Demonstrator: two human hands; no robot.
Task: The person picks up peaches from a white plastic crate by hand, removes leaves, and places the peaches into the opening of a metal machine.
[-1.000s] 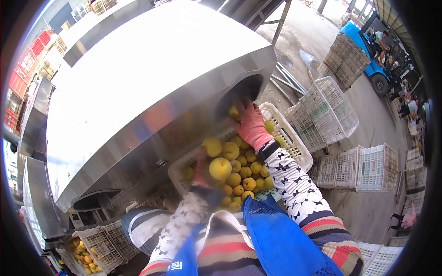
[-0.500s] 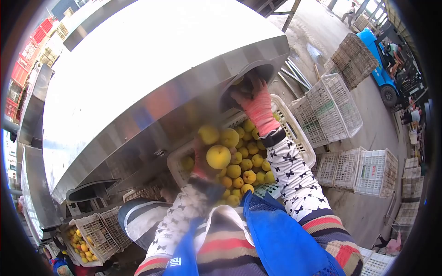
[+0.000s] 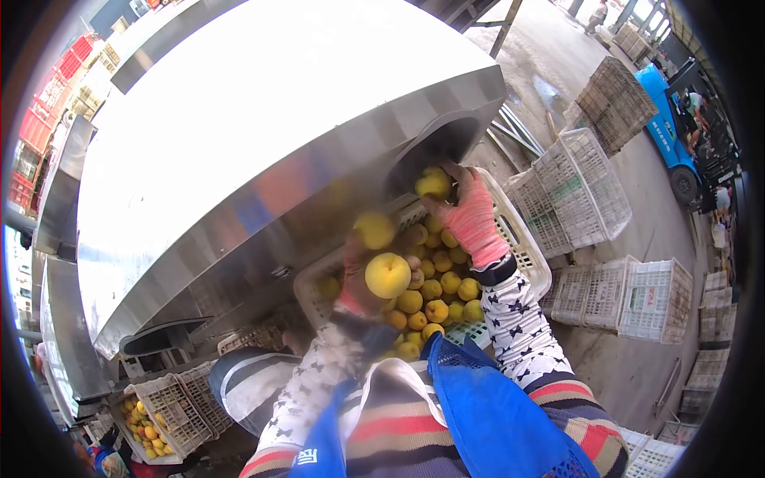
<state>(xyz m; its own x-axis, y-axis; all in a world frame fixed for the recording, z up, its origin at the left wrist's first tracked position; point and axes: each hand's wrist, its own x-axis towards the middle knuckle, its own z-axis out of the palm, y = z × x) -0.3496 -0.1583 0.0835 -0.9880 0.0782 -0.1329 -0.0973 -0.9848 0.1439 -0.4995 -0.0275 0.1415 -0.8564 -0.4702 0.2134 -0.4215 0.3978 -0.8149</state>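
Observation:
At the mouth of a dark chute opening point(image 3: 446, 143) in the steel machine, my right hand point(image 3: 470, 211), in a pink glove, is closed on a yellow fruit point(image 3: 433, 183). My left hand point(image 3: 357, 275), also gloved, is blurred and partly hidden behind two yellow fruits, a large one point(image 3: 388, 276) and a blurred one point(image 3: 374, 230); its fingers seem wrapped around them. Both hands are over a pale crate point(image 3: 522, 231) holding many yellow fruits point(image 3: 435, 311).
The steel machine point(image 3: 271, 183) spans the upper left. White crates point(image 3: 574, 191) and more crates point(image 3: 629, 295) stand at the right. Behind them are a blue forklift point(image 3: 665, 127) and a person point(image 3: 695, 119). A fruit-filled crate point(image 3: 171, 418) lies lower left.
My right hand has come down out of the chute opening, and a yellow fruit now shows in it. My left hand remains over the crate with its fruits, shifted slightly right in view.

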